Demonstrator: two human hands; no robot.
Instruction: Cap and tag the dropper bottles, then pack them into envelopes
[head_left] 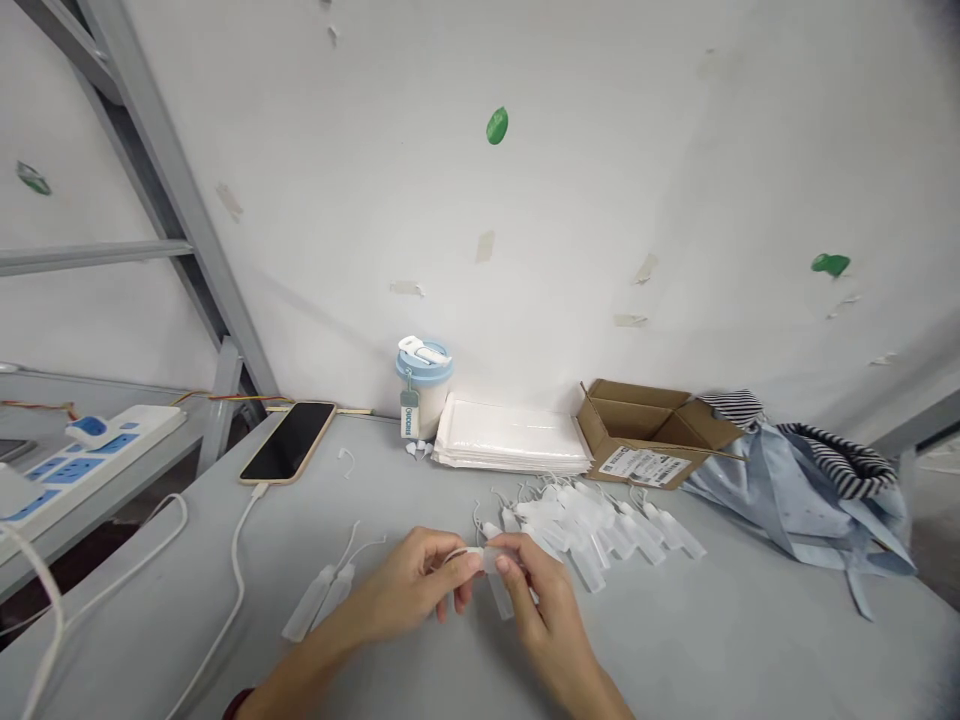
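Between my two hands is a small translucent plastic tube (491, 557), lying sideways. My left hand (424, 585) pinches its white cap end, where a thin white strand comes off. My right hand (541, 595) grips the tube's frosted body between thumb and fingers, which hide most of it. Just behind and right of my hands spreads a pile of similar tubes (581, 515), many with thin strands. A loose tube (501, 597) lies under my right fingers. Left of my left hand, two more tubes (309, 603) rest side by side, partly covered by my forearm.
A phone (289, 443) with a white charging cable (238, 560) lies at left. Along the wall stand a blue-lidded cup (431, 400), stacked white packets (514, 435) and an open cardboard box (645, 440). A light blue cloth bag (795, 490) sits at right, a power strip (97, 455) at far left.
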